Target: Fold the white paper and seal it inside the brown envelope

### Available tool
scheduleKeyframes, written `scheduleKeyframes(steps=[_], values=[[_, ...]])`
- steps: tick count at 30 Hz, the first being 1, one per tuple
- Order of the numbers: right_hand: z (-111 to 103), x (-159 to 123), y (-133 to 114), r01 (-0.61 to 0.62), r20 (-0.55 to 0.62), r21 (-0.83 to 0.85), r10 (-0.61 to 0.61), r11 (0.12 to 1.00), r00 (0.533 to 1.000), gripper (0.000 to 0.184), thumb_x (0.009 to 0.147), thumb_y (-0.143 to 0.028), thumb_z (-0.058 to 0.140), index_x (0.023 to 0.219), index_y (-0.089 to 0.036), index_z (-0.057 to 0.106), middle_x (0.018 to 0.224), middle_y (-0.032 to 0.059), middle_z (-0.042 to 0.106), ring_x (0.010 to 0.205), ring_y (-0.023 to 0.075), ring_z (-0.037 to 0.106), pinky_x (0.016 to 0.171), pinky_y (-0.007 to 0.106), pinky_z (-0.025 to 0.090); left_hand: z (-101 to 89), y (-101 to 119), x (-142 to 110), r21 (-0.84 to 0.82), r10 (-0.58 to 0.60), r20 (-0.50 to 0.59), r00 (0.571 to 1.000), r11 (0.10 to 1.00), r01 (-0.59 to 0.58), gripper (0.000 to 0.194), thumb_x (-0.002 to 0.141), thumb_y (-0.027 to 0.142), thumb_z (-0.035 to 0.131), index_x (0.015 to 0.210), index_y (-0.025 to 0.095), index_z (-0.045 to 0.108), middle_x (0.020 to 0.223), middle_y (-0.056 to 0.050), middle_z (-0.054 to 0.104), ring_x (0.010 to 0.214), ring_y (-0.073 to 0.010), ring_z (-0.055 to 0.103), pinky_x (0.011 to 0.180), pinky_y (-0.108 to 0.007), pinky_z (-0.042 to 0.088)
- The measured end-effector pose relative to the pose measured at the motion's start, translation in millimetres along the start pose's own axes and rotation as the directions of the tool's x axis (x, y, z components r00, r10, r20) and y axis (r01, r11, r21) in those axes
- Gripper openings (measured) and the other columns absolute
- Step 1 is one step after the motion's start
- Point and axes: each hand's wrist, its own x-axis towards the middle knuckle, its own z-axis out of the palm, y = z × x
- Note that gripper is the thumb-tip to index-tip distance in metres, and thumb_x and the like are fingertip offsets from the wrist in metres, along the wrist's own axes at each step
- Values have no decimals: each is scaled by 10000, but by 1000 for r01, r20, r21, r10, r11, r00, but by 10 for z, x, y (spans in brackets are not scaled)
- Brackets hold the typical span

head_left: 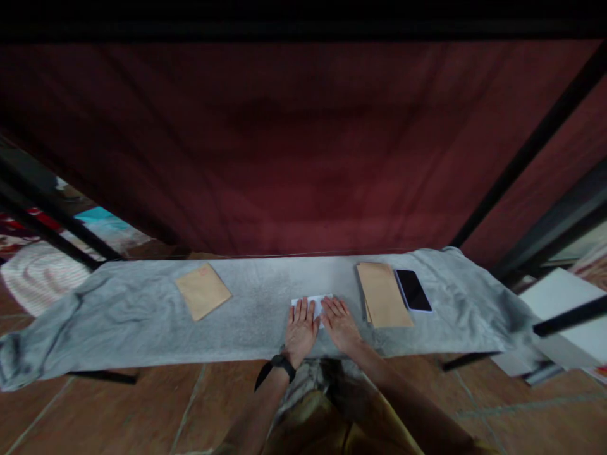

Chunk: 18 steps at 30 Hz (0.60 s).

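Note:
My left hand (300, 330) and my right hand (339, 324) lie flat side by side, fingers stretched out, pressing on a small white sheet of paper (314, 301) on the grey cloth-covered bench (142, 328). Most of the paper is hidden under my fingers. A black watch sits on my left wrist. A stack of brown envelopes (383, 294) lies just right of my right hand, and a single brown envelope (203, 291) lies further off to the left.
A black phone (413, 290) lies face up beside the envelope stack. A dark red curtain (294, 151) hangs behind the bench, with black metal bars at both sides. A white board (564, 316) sits at the right. Tiled floor lies below.

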Motion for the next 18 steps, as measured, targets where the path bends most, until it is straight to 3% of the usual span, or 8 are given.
scheduleKeyframes(steps=[7, 11, 18], values=[[148, 13, 70, 40, 35, -38, -39, 998, 999, 478, 1046, -314, 418, 1504, -198, 493, 1574, 119, 453, 1456, 278, 426, 1214, 505, 302, 3, -119, -24, -28, 73, -6, 997, 997, -74, 560, 1037, 401, 362, 1555, 194, 405, 1618, -139, 387, 1515, -294, 327, 1217, -523, 303], [177, -48, 125, 39, 22, -59, -38, 997, 999, 483, 1045, -312, 416, 1506, -190, 488, 1598, 142, 410, 1470, 296, 402, 1201, 536, 308, 28, -168, -160, -3, 65, -47, 997, 998, -65, 621, 1031, 484, 393, 1548, 140, 406, 1605, -178, 396, 1510, -305, 333, 1215, -518, 313], [111, 82, 85, 147, 49, -13, -146, 989, 988, 464, 1059, -311, 371, 1484, -199, 520, 1547, 120, 495, 1450, 278, 434, 1230, 548, 259, -50, -237, -357, 14, 175, -28, 984, 984, -175, 615, 1031, 503, 428, 1569, 210, 377, 1636, -168, 336, 1510, -299, 335, 1215, -514, 315]])
